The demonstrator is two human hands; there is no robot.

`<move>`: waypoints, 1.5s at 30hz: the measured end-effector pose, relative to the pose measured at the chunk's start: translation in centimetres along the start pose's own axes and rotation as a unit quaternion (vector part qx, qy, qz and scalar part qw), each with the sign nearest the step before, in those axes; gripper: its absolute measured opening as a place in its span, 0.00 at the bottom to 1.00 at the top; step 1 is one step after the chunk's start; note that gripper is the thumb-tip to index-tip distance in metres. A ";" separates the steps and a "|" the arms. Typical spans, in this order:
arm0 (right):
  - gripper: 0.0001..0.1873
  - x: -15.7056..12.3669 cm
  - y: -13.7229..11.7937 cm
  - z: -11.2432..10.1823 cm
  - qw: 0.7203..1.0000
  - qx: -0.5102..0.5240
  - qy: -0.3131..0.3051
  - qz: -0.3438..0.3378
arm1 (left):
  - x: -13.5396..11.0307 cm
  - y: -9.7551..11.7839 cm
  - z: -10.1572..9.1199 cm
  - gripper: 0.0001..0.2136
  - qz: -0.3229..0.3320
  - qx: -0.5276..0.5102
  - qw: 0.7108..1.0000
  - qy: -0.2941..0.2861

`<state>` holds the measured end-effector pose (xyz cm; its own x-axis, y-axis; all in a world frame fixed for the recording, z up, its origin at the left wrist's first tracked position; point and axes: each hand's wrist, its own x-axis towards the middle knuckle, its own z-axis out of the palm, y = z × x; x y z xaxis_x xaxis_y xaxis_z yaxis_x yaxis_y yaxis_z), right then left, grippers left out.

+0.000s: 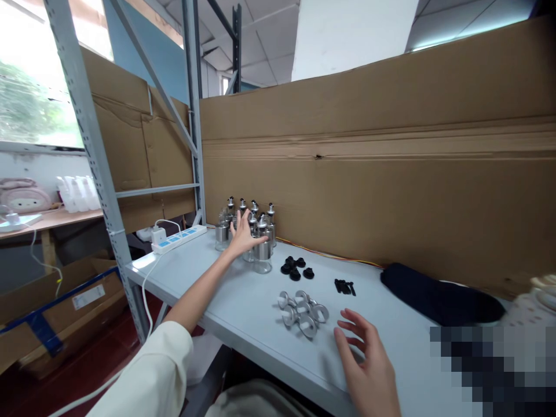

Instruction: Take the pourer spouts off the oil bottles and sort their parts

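Observation:
My left hand (241,233) reaches far out, fingers spread, against a cluster of small glass bottles with metal pourer tops (256,231) at the back left of the pale table (243,301). It holds nothing. My right hand (367,359) hovers open, fingers apart, just right of a pile of shiny metal rings (303,310). Behind the rings lie several black round caps (296,267) and a few small black sticks (344,286).
A cardboard wall (391,174) backs the table. A white power strip (179,237) lies at the table's left corner by a grey shelf post (93,145). A dark cloth (438,298) lies to the right. Boxes (65,307) stand on the floor at left.

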<state>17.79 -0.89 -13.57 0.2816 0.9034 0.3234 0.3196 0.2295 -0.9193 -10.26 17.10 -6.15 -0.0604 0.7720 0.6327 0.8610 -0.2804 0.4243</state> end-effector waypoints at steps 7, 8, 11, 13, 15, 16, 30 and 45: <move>0.28 0.1 0.0 0.1 1.000 -0.012 -0.002 0.011 | 0.3 0.1 -0.2 0.47 -0.021 0.025 0.999 -0.015; 0.29 0.0 0.0 0.0 1.000 -0.011 -0.002 0.012 | 0.3 0.1 -0.1 0.47 -0.027 0.028 0.999 -0.014; 0.28 0.0 0.1 -0.1 1.000 -0.010 -0.004 0.012 | 0.6 -0.1 0.0 0.47 -0.041 0.034 0.998 -0.014; 0.28 0.0 0.1 0.0 1.000 -0.011 -0.003 0.012 | 0.8 -0.3 0.0 0.47 -0.045 0.039 0.998 -0.020; 0.28 0.0 0.0 0.0 1.000 -0.011 -0.001 0.007 | 1.0 -0.5 -0.1 0.47 -0.041 0.045 0.998 -0.029; 0.28 0.0 0.0 0.1 1.000 -0.011 0.001 0.004 | 1.1 -0.6 -0.2 0.47 -0.038 0.047 0.998 -0.033; 0.28 0.0 0.0 0.1 1.000 -0.011 0.004 0.003 | -0.2 0.7 -0.9 0.51 -0.011 0.051 0.998 -0.033; 0.27 -0.1 -0.1 0.1 1.000 -0.016 0.010 -0.004 | -2.7 1.7 0.4 0.33 0.199 0.249 0.948 -0.020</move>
<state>17.65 -0.97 -13.49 0.2967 0.8942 0.3351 0.3513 0.2241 -0.9090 -8.44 14.79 -7.42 0.3304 0.6848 0.6495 0.9435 -0.2580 -0.2079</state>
